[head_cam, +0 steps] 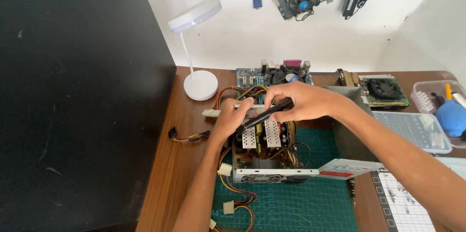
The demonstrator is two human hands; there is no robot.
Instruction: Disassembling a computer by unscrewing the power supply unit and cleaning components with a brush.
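Note:
An opened grey power supply unit (pixel 272 164) sits on a green cutting mat (pixel 301 207), its circuit board and silver heat sinks (pixel 264 135) exposed. My right hand (pixel 296 102) grips a black screwdriver (pixel 264 115), angled down to the left into the far side of the unit. My left hand (pixel 232 118) rests on the unit's far left edge, fingers touching the screwdriver's tip area. Coloured cable bundles with white connectors (pixel 224 169) trail from the unit's left side. The removed grey lid (pixel 347 135) stands to the right.
A white desk lamp (pixel 200 84) stands at the back left. A blue motherboard (pixel 272 76) and a graphics card (pixel 383 90) lie behind. Clear plastic trays (pixel 417 130), a blue air blower (pixel 451 115) and a screw mat (pixel 403 203) are at the right. A black panel (pixel 73 101) borders the left.

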